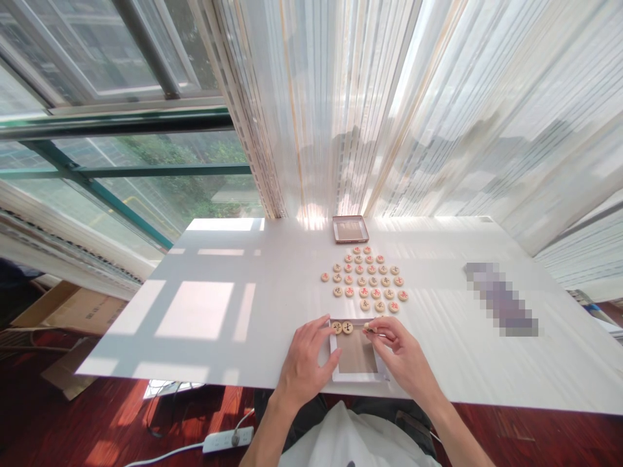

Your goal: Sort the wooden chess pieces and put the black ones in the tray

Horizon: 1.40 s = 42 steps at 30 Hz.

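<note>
A shallow open box with pale walls and a brown bottom lies near the table's front edge. Two round Chinese chess pieces with black characters, one piece beside another piece, sit side by side in its far left corner. My left hand holds the box at its left wall, thumb over the inside and fingers by the far corner. Above the far right corner, my right hand pinches a tilted chess piece between thumb and fingers. Beyond the box, loose chess pieces in red and black lie in uneven rows.
A second shallow box or lid stands at the back of the white table, by the curtain. A blurred-out object lies on the right. On the floor are a power strip and a cardboard box.
</note>
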### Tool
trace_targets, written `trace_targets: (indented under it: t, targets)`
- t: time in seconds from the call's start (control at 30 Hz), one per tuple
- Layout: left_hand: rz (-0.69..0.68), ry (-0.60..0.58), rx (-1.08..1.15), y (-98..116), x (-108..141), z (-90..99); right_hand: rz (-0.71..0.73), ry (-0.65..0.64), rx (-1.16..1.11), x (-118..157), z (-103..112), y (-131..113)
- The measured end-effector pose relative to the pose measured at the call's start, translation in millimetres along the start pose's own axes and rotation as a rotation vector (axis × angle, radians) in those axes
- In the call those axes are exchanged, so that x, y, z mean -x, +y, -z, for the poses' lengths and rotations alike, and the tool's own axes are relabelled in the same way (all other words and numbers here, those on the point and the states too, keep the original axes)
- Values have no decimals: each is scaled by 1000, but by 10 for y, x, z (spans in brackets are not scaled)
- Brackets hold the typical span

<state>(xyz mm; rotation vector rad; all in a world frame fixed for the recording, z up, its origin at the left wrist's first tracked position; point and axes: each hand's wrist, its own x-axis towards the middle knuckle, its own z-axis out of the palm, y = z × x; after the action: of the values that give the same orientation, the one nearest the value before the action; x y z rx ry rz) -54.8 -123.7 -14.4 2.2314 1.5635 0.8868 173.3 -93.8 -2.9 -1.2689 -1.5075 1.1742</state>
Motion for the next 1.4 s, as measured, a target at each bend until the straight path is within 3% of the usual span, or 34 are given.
trace_targets:
  t: [0.33,0.7,0.93,1.23,1.4]
  targets:
    - [0,-4,22,-9,5,-6,103,16,244,12,-53,-50]
    - [-2,13,15,-8,9,-20,199,55,547,-16,-109,54]
    - [3,2,30,-6,4,-11,266,23,630,-32,-144,46]
    - [9,-5,25,-3,3,-10,332,98,663,-66,-166,103]
    - [8,-11,33,-11,10,-14,352,35,645,-15,-133,52]
